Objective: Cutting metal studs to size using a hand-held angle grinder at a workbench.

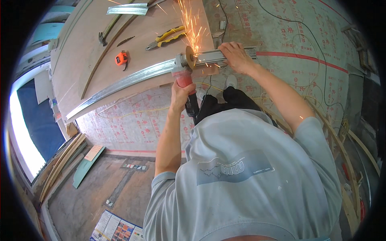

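Note:
My left hand is wrapped round the red and black body of an angle grinder. Its cutting disc meets a long silvery metal channel, and a plume of orange sparks flies up and away from the contact. My right hand grips the channel just right of the disc, where the piece sticks out past the table's right edge. Fingers of that hand curl over the far side of the profile. The rest of the channel runs left along the table's near edge.
On the brown board table lie yellow-handled pliers, an orange tape measure, a hammer, a wooden strip and short metal pieces. Black cable crosses the printed floor sheet. Timber strips lie lower left.

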Action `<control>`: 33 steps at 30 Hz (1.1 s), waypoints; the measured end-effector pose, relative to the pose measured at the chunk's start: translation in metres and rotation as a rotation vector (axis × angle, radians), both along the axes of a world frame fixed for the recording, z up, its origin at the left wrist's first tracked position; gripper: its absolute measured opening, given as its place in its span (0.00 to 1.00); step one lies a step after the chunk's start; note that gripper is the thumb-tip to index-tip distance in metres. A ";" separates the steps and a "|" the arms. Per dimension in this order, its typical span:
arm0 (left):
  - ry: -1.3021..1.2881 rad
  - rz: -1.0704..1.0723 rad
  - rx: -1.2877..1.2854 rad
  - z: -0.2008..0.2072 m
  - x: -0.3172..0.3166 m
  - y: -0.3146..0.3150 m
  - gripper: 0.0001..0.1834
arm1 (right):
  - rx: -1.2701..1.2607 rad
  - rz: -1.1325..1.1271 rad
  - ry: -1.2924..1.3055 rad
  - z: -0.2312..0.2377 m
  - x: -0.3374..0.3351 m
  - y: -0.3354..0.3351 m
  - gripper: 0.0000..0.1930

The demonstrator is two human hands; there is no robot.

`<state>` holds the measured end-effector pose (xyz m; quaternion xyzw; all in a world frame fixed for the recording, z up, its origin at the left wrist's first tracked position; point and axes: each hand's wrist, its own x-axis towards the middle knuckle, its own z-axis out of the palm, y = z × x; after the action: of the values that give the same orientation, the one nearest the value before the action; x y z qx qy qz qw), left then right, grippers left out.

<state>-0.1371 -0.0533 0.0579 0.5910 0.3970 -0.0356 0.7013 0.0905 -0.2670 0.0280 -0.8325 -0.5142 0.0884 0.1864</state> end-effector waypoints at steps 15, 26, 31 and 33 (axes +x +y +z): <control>0.074 -0.012 0.034 0.000 -0.072 -0.013 0.24 | 0.017 -0.017 0.011 -0.008 -0.001 0.009 0.32; -0.184 0.466 -0.070 0.073 -0.159 0.065 0.20 | 0.150 -0.072 -0.066 0.043 -0.009 0.073 0.30; -0.351 0.563 -0.202 0.075 -0.175 0.124 0.26 | 0.058 0.105 -0.006 0.024 -0.097 0.178 0.24; -0.389 0.585 -0.256 0.075 -0.176 0.146 0.25 | 0.058 0.066 -0.029 0.017 -0.112 0.211 0.23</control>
<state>-0.3133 0.0926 0.1324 0.3557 0.4007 0.2301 0.8124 -0.0216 -0.0556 0.0445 -0.8106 -0.5462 0.0676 0.2000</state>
